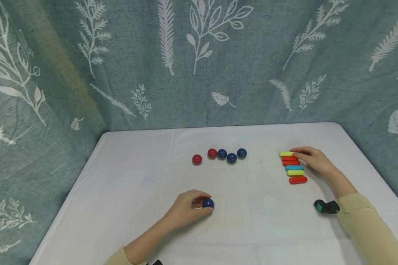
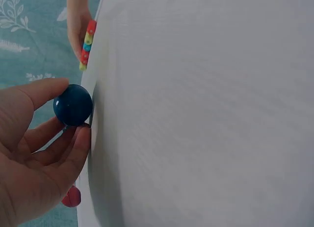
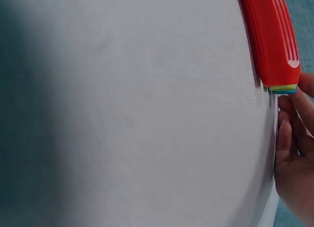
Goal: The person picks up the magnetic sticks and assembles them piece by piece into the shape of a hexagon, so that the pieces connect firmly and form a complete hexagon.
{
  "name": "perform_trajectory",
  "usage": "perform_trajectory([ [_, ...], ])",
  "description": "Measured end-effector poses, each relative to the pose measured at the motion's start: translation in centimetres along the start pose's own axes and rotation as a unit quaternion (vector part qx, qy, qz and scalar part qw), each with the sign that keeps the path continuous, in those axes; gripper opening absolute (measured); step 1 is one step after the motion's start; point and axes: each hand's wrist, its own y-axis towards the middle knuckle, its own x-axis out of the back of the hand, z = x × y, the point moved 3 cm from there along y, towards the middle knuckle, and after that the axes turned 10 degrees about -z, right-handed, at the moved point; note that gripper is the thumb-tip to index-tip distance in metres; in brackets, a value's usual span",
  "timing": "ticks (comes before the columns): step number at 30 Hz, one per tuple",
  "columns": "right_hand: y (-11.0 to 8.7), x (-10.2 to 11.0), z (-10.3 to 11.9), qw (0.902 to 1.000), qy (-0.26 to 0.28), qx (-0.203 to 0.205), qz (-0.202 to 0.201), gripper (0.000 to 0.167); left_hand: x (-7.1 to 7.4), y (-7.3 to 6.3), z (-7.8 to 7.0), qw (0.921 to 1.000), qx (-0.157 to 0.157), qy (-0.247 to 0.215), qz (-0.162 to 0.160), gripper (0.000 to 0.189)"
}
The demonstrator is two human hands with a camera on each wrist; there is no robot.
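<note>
My left hand [image 1: 187, 208] pinches a dark blue glossy ball [image 1: 208, 203] between thumb and fingertips, in front of the table's middle. Seen from the left wrist, the same ball [image 2: 73, 105] sits between the thumb and the other fingertips. Over at the right, my right hand [image 1: 313, 160] pinches the right end of a short yellow stick [image 1: 286, 154], the farthest of a column of coloured sticks. Below it lie red sticks, a blue stick [image 1: 294, 168], another yellow stick [image 1: 295, 173] and, nearest me, a ridged red stick [image 1: 297, 180]. In the right wrist view this red stick [image 3: 272, 38] covers most of the others.
Two red balls [image 1: 197, 159] and three blue balls [image 1: 231, 158] lie in an uneven row toward the back of the white-covered table [image 1: 136, 176]. A patterned green curtain [image 1: 185, 92] hangs behind and at both sides. A black device [image 1: 326, 207] is at the right sleeve.
</note>
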Motion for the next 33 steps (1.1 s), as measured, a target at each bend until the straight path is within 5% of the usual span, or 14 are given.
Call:
perform_trajectory([
  [15, 1.1, -1.1, 3.1, 0.9938, -0.096, 0.034, 0.044, 0.045, 0.9, -1.9, 0.8, 0.9999, 0.013, -0.008, -0.007, 0.034],
  [33, -0.5, -5.7, 6.8, 0.9683, -0.12, 0.215, 0.044, 0.024, 0.5, -2.2, 0.7, 0.9997, 0.014, -0.016, -0.014, 0.035],
])
